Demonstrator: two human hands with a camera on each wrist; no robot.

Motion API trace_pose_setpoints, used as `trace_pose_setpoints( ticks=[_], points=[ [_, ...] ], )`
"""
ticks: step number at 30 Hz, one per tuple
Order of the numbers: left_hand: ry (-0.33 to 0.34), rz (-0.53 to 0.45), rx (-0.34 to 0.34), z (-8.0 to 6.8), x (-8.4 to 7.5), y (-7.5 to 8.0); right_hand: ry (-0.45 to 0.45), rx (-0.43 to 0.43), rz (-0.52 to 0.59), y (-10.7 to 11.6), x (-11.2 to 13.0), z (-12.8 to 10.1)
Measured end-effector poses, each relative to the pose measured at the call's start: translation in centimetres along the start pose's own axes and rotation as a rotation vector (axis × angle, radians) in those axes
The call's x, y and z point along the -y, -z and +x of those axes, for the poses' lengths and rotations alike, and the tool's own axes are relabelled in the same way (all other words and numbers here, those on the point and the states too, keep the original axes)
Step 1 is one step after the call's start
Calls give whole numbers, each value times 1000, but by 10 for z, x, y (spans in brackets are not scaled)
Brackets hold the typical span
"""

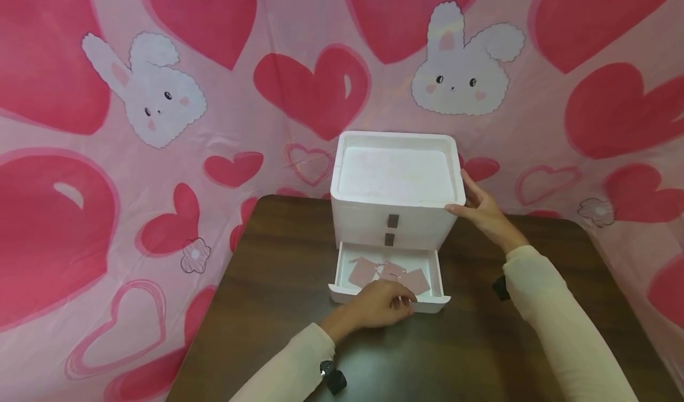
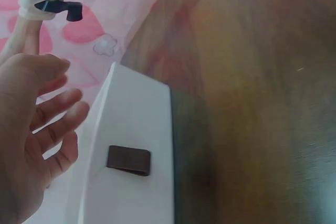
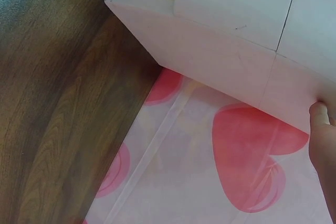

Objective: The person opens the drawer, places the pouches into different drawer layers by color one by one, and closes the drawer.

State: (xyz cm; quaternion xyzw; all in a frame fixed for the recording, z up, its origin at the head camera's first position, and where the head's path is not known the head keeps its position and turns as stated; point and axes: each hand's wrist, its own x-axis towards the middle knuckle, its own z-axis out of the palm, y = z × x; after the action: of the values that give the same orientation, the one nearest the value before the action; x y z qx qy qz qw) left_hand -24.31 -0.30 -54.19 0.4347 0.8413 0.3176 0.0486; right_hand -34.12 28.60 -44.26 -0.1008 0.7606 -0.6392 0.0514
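Dark wooden table (image 1: pixel 267 259) — white drawer unit (image 1: pixel 395 188) stands on it.

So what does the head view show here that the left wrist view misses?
Only the head view shows the pink paper tags lying in the open bottom drawer, and the right hand holding the white three-drawer plastic cabinet at its top corner. Only the left wrist view shows the left hand's spread fingers up close. Both show the left hand, the drawer front's brown pull tab and the dark wooden table.
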Motion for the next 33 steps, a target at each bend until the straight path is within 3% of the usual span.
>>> trace_pose_setpoints(
  ticks=[6, 11, 15, 19, 26, 33],
  points=[
    [106, -370, -18, -18, 3, -13, 1, 8, 13, 1, -1, 1],
    [257, -711, -15, -31, 7, -28, 5, 14, 16, 0, -1, 2],
    [395, -908, 29, -40, 15, -40, 6, 10, 18, 0, 0, 2],
    [528, -1064, 86, -49, 24, -50, 14, 9, 30, 1, -1, 2],
    [620, -1287, 152, -53, 31, -55, 3, 4, -5, 4, 0, 3],
    [719, -1408, 89, -54, 39, -67, 6, 6, 10, 1, 0, 1]
  ],
)
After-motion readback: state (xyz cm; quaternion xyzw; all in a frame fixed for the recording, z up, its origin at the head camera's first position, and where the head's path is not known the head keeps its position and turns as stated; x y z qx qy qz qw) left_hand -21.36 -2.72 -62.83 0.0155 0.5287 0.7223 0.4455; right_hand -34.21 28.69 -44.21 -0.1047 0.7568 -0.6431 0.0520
